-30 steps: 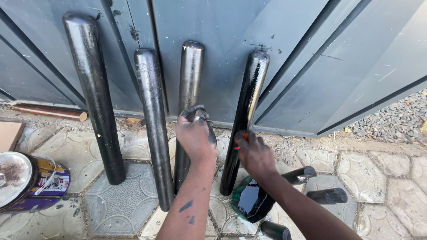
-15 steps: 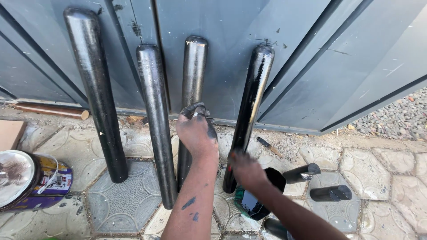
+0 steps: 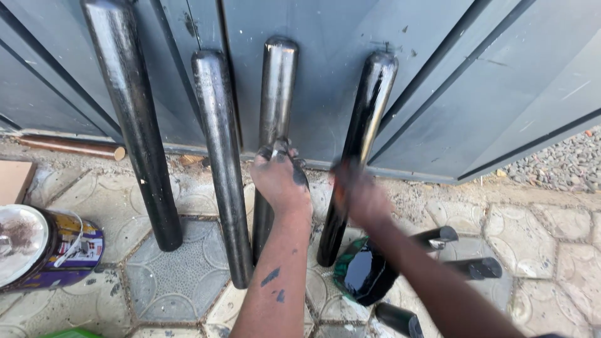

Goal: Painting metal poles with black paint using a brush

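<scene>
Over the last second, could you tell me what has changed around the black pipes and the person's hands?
The right hand dipped down to the dark container of black paint on the paving, then rose back against the rightmost pipe, where it now blurs. The left hand has kept its grip on the third pipe. The four leaning pipes and the paint tin stayed put.

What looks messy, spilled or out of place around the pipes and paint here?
Black paint smears the left forearm and left hand, which grips the third pipe. The green container of black paint sits tilted on the paving. Short painted tubes lie loose beside it. The right hand is blurred.
</scene>
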